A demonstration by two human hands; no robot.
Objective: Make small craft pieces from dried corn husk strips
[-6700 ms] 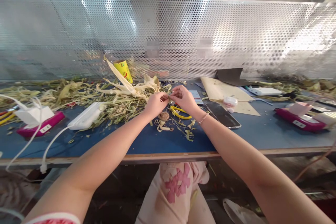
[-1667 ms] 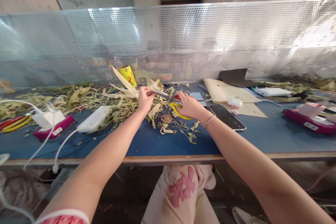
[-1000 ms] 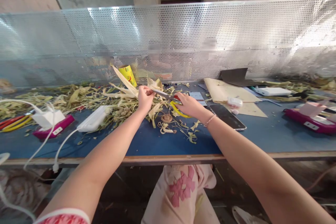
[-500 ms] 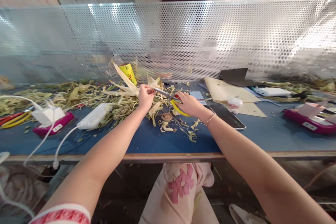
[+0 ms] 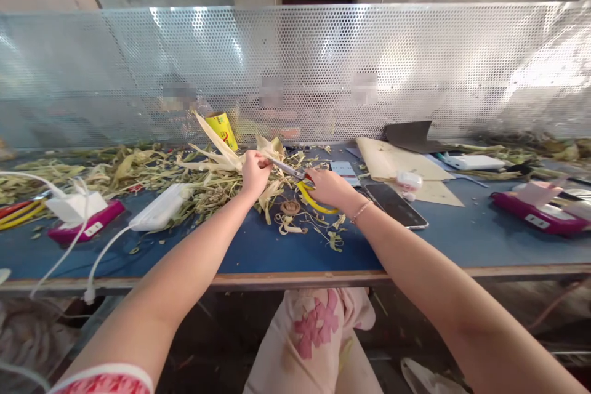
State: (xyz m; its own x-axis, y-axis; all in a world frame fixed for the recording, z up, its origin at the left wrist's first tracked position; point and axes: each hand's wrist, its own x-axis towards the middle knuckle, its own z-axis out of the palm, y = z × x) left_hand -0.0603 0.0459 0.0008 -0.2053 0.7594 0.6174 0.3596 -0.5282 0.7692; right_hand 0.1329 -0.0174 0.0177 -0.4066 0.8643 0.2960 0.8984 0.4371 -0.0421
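My right hand (image 5: 325, 188) is wrapped round scissors (image 5: 318, 203) with yellow and red handles. Their metal blades point left, reaching the fingertips of my left hand (image 5: 256, 173). That hand is closed in a pinch on a pale dried corn husk (image 5: 272, 148), whose ends show behind the fingers; its gripped part is hidden. Below the hands, a small coil of brown twine (image 5: 290, 207) lies on the blue table beside curled husk trimmings (image 5: 292, 226). A heap of dry plant material (image 5: 215, 191) spreads left of and behind my left hand.
A phone (image 5: 397, 204) and a white card (image 5: 344, 172) lie near my right wrist. Beige paper (image 5: 392, 159) is behind them. Magenta power strips (image 5: 90, 225) and a white power bank (image 5: 159, 208) with cables stand leftward. A yellow cup (image 5: 222, 129) leans near the perforated metal screen (image 5: 295, 43).
The scissors have tilted slightly, and the yellow handle shows more below my right hand. My left hand keeps its pinch in nearly the same place. The view has shifted a little.
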